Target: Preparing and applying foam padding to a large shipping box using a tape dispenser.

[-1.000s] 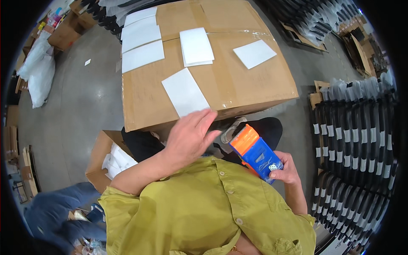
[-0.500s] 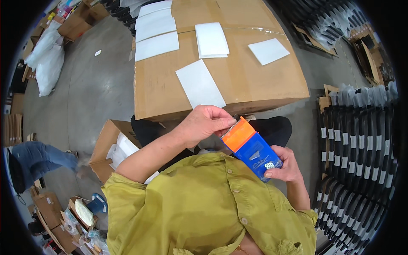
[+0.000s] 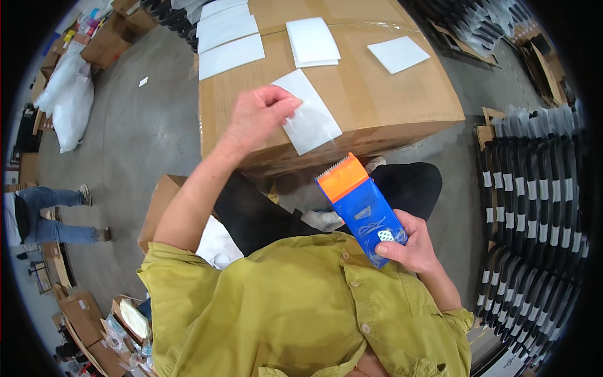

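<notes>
My right hand (image 3: 414, 242) is wrapped round the lower end of a blue and orange tape dispenser (image 3: 361, 210), held at an angle over my lap. Its toothed cutting edge points up and away from me. Farther out to the left, my left hand (image 3: 259, 119) is raised with thumb and fingertips pinched together. A faint clear strip of tape seems to run from those fingertips toward the dispenser. Just beyond and below them, a white foam-like sheet (image 3: 316, 129) lies over the front edge of a large cardboard box (image 3: 370, 94).
More white sheets (image 3: 231, 56) lie on the box, including a folded one (image 3: 313, 43) and one at right (image 3: 398, 54). An open carton (image 3: 162, 210) with white material stands left. Stacked black frames (image 3: 534, 188) fill the right side. A person's jeans-clad legs (image 3: 63, 217) show far left.
My left hand has moved up and left, away from the dispenser's toothed edge. The dispenser has shifted slightly left and toward me. The person at far left has changed stance.
</notes>
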`<act>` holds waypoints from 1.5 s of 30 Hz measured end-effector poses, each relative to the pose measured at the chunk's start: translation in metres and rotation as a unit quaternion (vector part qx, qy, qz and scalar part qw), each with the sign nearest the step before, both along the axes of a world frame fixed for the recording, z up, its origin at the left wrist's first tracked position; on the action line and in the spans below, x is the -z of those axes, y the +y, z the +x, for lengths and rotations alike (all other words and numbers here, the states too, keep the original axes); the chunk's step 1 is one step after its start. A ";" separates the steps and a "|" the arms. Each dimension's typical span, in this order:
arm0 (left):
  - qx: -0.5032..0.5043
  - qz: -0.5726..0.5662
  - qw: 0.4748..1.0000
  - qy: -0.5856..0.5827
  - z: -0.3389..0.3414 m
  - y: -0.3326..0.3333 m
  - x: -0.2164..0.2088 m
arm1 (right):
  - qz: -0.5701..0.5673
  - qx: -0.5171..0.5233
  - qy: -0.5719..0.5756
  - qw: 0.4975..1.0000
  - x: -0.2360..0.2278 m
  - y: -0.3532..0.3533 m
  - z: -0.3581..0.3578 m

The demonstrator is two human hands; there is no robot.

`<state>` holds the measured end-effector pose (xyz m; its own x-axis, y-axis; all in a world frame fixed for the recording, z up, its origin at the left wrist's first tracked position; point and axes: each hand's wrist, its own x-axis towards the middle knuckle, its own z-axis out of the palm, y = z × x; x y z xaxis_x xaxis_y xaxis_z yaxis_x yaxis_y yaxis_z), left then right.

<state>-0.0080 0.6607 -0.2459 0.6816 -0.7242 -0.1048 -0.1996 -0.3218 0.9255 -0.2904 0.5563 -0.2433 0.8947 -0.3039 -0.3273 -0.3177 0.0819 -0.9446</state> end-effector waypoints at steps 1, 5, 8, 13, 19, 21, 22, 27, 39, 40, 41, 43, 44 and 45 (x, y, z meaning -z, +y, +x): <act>0.002 -0.001 1.000 -0.002 0.002 -0.001 0.000 | 0.029 0.005 0.005 1.000 -0.002 0.002 -0.001; 0.029 -0.029 0.975 -0.219 0.013 -0.008 0.009 | 0.029 0.033 0.003 0.999 -0.011 0.008 0.012; 0.013 -0.080 0.950 -0.302 0.024 -0.013 0.024 | 0.080 0.037 0.010 0.996 -0.010 0.007 0.025; 0.003 -0.017 0.923 -0.384 0.037 -0.021 0.051 | 0.099 0.036 0.005 0.994 -0.006 0.000 0.044; -0.141 -0.060 0.872 -0.465 0.017 -0.004 0.030 | 0.127 0.030 0.017 0.991 0.014 -0.008 0.043; -0.128 -0.017 0.976 -0.175 -0.013 0.028 0.028 | 0.118 0.022 0.027 0.992 0.014 -0.015 0.038; -0.117 0.030 0.993 -0.012 -0.028 0.042 0.024 | 0.110 0.012 0.036 0.993 0.013 -0.018 0.033; -0.065 -0.095 0.905 0.409 -0.081 0.043 0.061 | 0.068 -0.051 0.008 0.996 0.011 -0.018 0.031; -0.199 -0.298 0.834 0.420 -0.082 0.002 0.040 | 0.010 -0.048 -0.045 0.998 0.014 -0.005 0.008; -0.197 -0.300 0.834 0.419 -0.075 0.003 0.039 | -0.018 -0.057 -0.040 0.997 0.009 -0.006 0.005; -0.192 -0.307 0.838 0.409 -0.065 0.007 0.038 | -0.047 -0.065 -0.034 0.996 0.007 -0.007 0.002; -0.166 -0.310 0.848 0.396 -0.062 0.010 0.034 | -0.025 -0.058 -0.031 0.998 0.013 -0.010 -0.009; -0.166 -0.312 0.848 0.394 -0.063 0.009 0.028 | -0.001 -0.050 -0.026 0.998 0.017 -0.012 -0.012; -0.149 -0.325 0.853 0.381 -0.067 0.007 0.023 | 0.006 -0.060 -0.020 0.998 0.017 -0.013 -0.012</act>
<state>-0.0746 0.6677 -0.2688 0.7591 -0.6042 -0.2423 0.5401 0.3768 0.7525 -0.3022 0.5432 -0.2606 0.9372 -0.1896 -0.2929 -0.2873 0.0569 -0.9561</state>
